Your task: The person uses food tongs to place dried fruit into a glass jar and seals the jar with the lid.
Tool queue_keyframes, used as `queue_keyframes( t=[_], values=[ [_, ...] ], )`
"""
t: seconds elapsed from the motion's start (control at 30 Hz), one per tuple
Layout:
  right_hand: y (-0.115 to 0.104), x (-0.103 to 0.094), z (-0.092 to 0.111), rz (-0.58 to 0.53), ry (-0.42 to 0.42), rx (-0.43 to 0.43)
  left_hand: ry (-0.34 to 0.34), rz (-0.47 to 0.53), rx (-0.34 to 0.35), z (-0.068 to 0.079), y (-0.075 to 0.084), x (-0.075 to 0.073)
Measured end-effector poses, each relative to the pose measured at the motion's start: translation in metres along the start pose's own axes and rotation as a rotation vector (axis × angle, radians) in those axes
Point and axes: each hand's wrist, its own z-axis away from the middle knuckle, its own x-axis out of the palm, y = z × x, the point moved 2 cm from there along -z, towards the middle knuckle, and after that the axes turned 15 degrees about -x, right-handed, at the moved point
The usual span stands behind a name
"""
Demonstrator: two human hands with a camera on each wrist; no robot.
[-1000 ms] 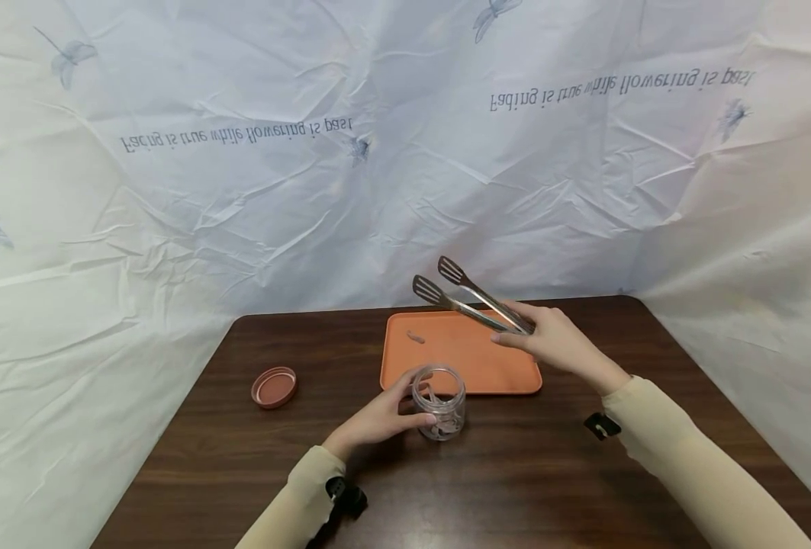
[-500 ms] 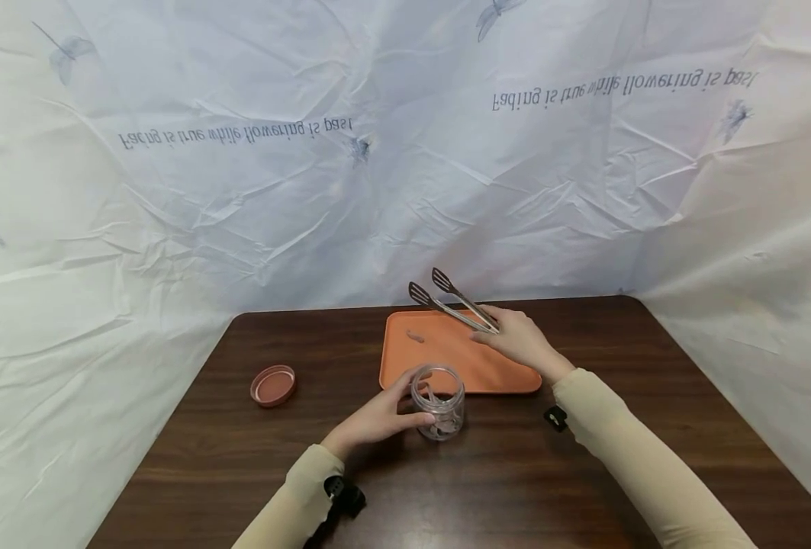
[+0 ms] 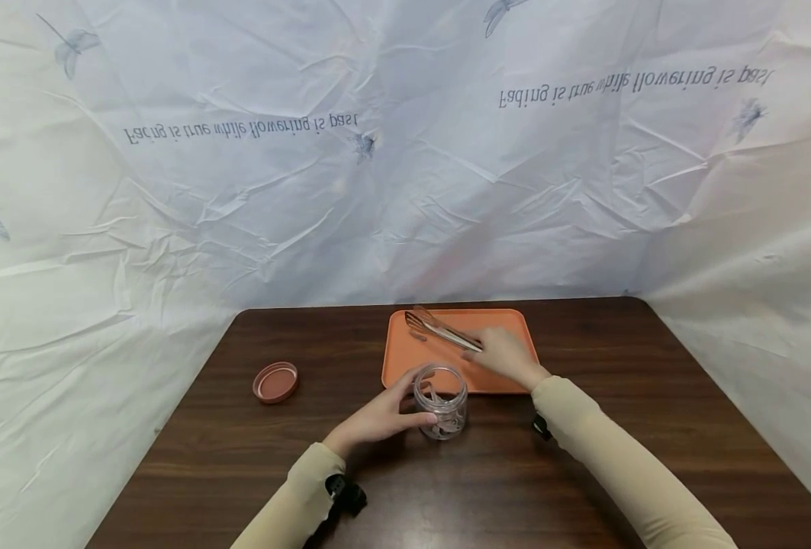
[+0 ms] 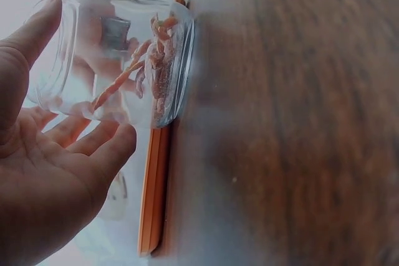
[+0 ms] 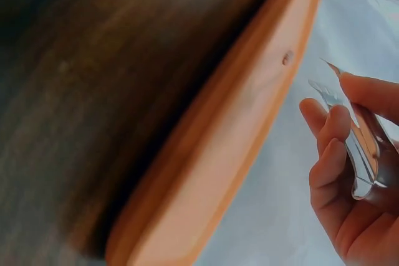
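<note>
My left hand (image 3: 381, 416) holds a clear jar (image 3: 452, 421) around its side, thumb on the near side. The jar stands upright and uncapped on the table, just in front of the orange tray (image 3: 401, 370). Thin reddish-brown strips (image 4: 161, 60) lie in its bottom, and one leans up the wall. My right hand (image 3: 508, 357) grips metal tongs (image 3: 456, 338) with slotted heads, low over the tray and blurred in the head view. A small brownish piece (image 5: 287, 58) lies on the tray, close to the tong heads; the right wrist view shows the tongs apart from it.
A reddish-brown round lid (image 3: 276, 383) lies on the dark wooden table (image 3: 295, 473), left of the jar. White printed sheeting (image 3: 350, 206) hangs behind the table and along both sides.
My right hand has moved left and down with the tongs, and their heads have dropped to the small piece on the tray and come closer together. The left hand and jar have stayed put.
</note>
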Motion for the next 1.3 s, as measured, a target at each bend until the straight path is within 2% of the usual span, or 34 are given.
queue_keyframes(
  t=[0.2,0.43,1.03,1.3],
  values=[
    [0.000,0.010,0.000,0.048,-0.015,0.023,0.001,0.006,-0.003,0.000,-0.002,0.001],
    [0.003,0.014,0.001,0.038,-0.011,0.053,0.003,-0.010,-0.015,-0.001,-0.004,0.002],
    [0.001,0.013,0.004,0.058,-0.004,0.022,-0.004,-0.008,-0.022,0.000,-0.004,0.001],
    [0.002,0.004,0.005,0.030,0.016,0.010,0.001,-0.018,-0.030,0.001,-0.004,0.001]
  ],
)
